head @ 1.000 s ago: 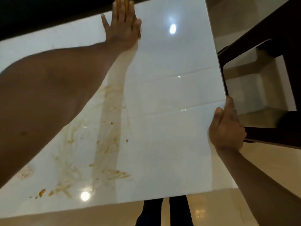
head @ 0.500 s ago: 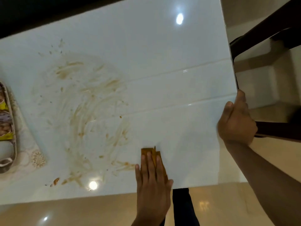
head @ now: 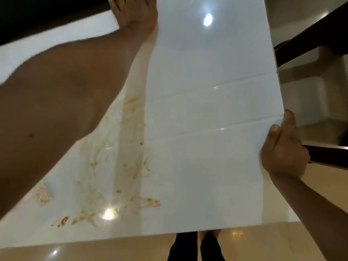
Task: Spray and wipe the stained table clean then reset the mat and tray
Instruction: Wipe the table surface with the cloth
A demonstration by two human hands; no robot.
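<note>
The glossy white table fills the head view. Brown smeared stains cover its left-centre, with an orange blob near the front edge. My left arm stretches across the stains, and my left hand lies flat at the far edge. The wiping cloth is hidden under it. A paler wiped streak runs down from that hand. My right hand grips the table's right edge, thumb on top. A patterned corner of the mat peeks out beside my left forearm. The tray is out of view.
A dark wooden chair stands close to the table's right side, and one of its rails passes behind my right hand. My legs stand on the beige tiled floor at the front edge. Ceiling lights glare off the tabletop.
My left hand swept from the near edge up to the far edge, and my arm now covers the left stains. The tray at the left is out of sight. My right hand stayed put.
</note>
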